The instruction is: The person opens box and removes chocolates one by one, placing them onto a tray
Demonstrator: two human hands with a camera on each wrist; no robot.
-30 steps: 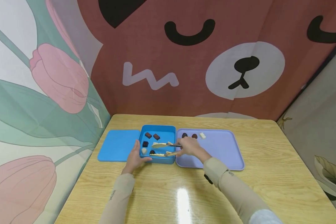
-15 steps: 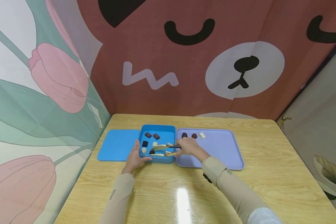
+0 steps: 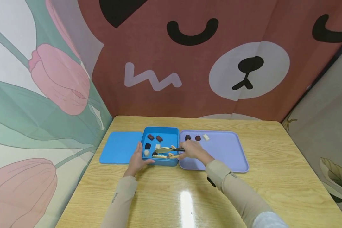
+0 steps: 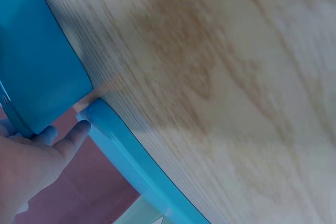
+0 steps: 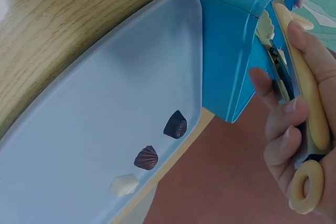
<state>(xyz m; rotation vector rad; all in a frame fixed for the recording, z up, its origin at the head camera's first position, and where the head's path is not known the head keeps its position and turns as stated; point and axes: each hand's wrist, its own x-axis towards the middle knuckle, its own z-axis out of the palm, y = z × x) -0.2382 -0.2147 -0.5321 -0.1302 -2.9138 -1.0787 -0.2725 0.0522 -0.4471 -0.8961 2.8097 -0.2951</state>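
My right hand [image 3: 192, 148] grips a pair of tongs [image 5: 310, 90] with cream handles and scalloped cream tips. The tips reach into the blue box [image 3: 171, 163], on either side of a dark round chocolate [image 3: 154, 154] near its front wall; whether they touch it cannot be told. Also in the box are two brown chocolate bars [image 3: 159, 138], a dark cube [image 3: 148, 146], a white square piece [image 3: 158, 146] and a white rounded piece [image 3: 146, 153]. My left hand [image 3: 136, 162] rests on the box's front left corner, fingers along its left side, thumb along the front.
A flat blue lid [image 3: 121, 148] lies left of the box. Against the box's right side stands a lilac tray [image 3: 222, 155] bearing a dark chocolate [image 5: 176, 125], a brown shell-shaped chocolate [image 5: 146, 158] and a white chocolate [image 5: 124, 184]. All stand on a wood-grain table [image 3: 159, 196] before printed cloth walls.
The upper arm of the tongs has come down slightly, uncovering the white square piece. My left hand keeps its place on the box.
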